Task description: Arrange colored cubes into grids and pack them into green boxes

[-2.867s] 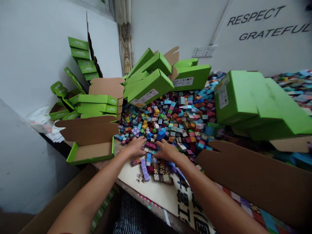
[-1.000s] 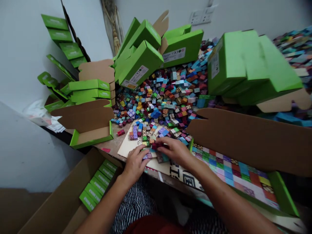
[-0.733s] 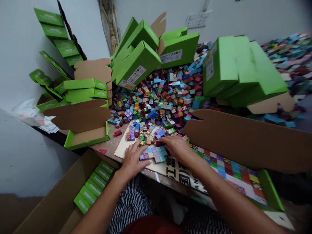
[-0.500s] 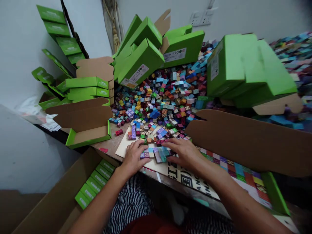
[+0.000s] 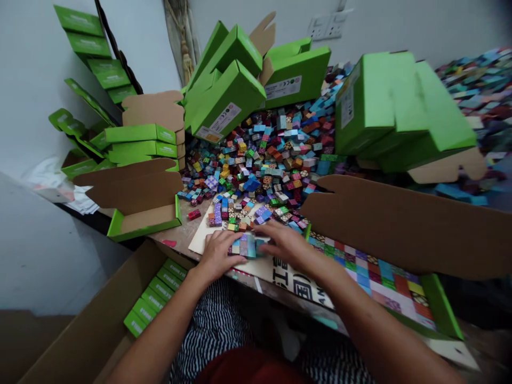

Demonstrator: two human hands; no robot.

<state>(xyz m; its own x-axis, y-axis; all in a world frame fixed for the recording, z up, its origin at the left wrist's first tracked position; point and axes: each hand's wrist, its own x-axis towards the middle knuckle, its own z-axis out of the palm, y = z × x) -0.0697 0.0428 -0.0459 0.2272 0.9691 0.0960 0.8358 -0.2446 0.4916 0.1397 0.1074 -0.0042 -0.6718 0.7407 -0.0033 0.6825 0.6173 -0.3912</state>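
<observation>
1. Step in hand, by the look of it: squaring up a small block of patterned cubes (image 5: 246, 245) between both hands.
2. Left hand (image 5: 218, 256): narrow grip, fingers against the block's left end. Right hand (image 5: 286, 248): narrow grip, fingers over its right end. The block appears held between them; it is not clearly lifted.
3. Block location: near edge of a cream board (image 5: 204, 240), close to the board's printed black characters (image 5: 298, 282).
4. Around the cream board:
   - Far side: heap of loose multicoloured cubes (image 5: 260, 160), with green mailer boxes (image 5: 224, 101) beyond it.
   - Left: open green mailer box (image 5: 146, 226) on the counter (image 5: 176, 234).
   - Right: green box tray of tiled cubes (image 5: 372, 282), partly under a large kraft flap (image 5: 400, 224).
   - Near left, below the counter edge: cardboard carton (image 5: 80, 341) holding green packs (image 5: 152, 293).
5. Next move calls for both hands to stay on the block's sides. The cubes look loosely joined, so a one-handed shift could break the block apart. Judgement only.
</observation>
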